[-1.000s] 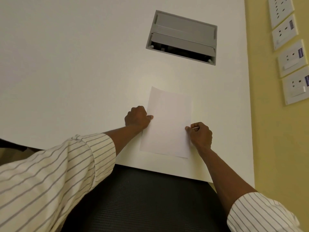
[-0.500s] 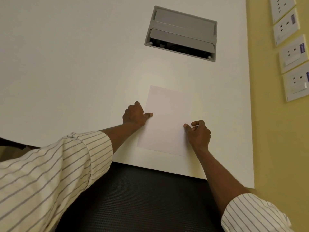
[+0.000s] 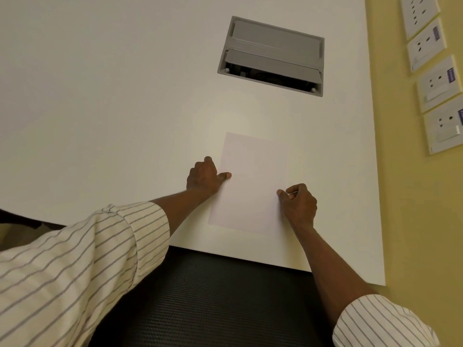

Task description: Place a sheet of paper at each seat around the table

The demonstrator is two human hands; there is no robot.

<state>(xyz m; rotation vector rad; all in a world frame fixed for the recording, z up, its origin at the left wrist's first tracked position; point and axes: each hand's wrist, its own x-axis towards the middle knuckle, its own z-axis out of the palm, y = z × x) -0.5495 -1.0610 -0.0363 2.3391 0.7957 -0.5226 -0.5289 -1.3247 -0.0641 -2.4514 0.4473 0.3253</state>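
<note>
Head view showed the left hand (image 3: pixel 203 176) curled in a loose fist, its thumb tip pressing on the left edge of the sheet of paper (image 3: pixel 250 181). The right hand (image 3: pixel 299 205) was curled too, thumb and first finger touching the paper's right edge; I could not tell if they pinched it. The paper lay flat on the white table (image 3: pixel 100 108), near its front edge. A grey cable box (image 3: pixel 273 56) sat farther back. Wall sockets (image 3: pixel 436 83) were on the right.

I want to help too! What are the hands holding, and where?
The sheet of paper, flat on the table: left hand at its left edge, right hand at its right edge.
</note>
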